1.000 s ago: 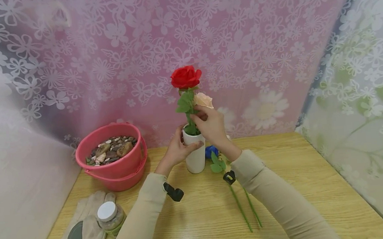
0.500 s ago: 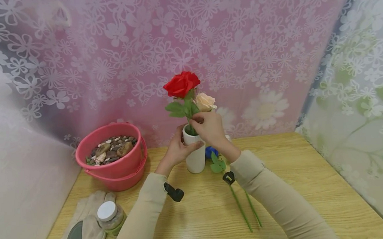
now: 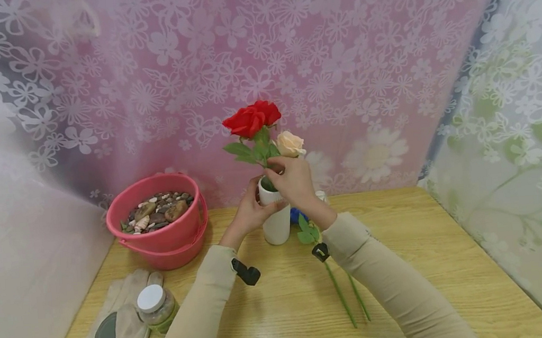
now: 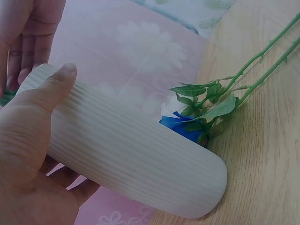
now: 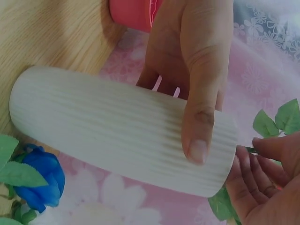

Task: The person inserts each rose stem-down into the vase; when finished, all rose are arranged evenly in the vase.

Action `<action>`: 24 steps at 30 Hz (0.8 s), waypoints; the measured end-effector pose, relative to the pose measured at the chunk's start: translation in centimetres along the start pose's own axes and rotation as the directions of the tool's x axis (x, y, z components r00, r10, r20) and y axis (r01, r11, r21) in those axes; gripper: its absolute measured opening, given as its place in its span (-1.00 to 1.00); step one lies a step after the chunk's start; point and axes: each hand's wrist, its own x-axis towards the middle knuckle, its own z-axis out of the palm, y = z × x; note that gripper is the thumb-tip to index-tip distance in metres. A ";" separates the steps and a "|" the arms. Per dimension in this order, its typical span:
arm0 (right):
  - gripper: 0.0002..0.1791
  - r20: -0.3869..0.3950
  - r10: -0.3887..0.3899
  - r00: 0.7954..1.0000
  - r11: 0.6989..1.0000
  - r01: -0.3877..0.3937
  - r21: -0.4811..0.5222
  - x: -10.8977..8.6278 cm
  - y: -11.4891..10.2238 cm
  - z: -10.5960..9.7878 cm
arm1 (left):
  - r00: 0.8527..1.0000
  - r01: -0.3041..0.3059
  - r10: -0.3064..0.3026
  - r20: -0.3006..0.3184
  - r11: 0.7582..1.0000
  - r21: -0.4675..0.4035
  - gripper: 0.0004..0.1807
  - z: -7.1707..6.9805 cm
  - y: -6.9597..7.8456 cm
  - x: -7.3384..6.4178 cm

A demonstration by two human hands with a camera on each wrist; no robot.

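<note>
Head view: I see the white ribbed vase (image 3: 277, 226) upright on the wooden table (image 3: 281, 301), red roses (image 3: 247, 122) above its mouth.
Vase: looks stiff, perhaps breakable; ribs should help grip, best round the upper body.
Green stem (image 5: 252, 150): probably light, bendy; pinch near the rim.
Left hand (image 3: 254, 208): curled round the vase's upper part.
Right hand (image 3: 295, 176): thumb and fingertip nearly together, pinching the stem.

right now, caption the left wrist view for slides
Left-hand fingers grip a ribbed white vase beside a blue rose.
</note>
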 end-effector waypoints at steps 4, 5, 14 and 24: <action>-0.76 -0.015 -0.018 1.000 0.998 0.019 0.059 0.0 -0.1 0.4 | 1.000 -0.007 0.007 0.004 1.000 0.007 -0.03 -0.1 0.0 -0.1; -0.76 -0.016 -0.022 1.000 0.997 0.023 0.069 0.1 -0.1 0.5 | 1.000 -0.012 0.012 0.005 1.000 0.007 -0.03 -0.1 0.0 -0.1; -0.79 -0.011 -0.029 1.000 0.999 0.029 0.012 0.4 -0.1 0.4 | 1.000 -0.013 0.013 0.018 1.000 0.001 -0.05 -0.2 0.2 -0.1; -0.78 0.020 0.035 0.999 0.994 -0.033 -0.101 0.4 0.1 0.2 | 1.000 -0.022 0.022 0.010 0.999 -0.031 -0.07 -0.1 0.2 -0.1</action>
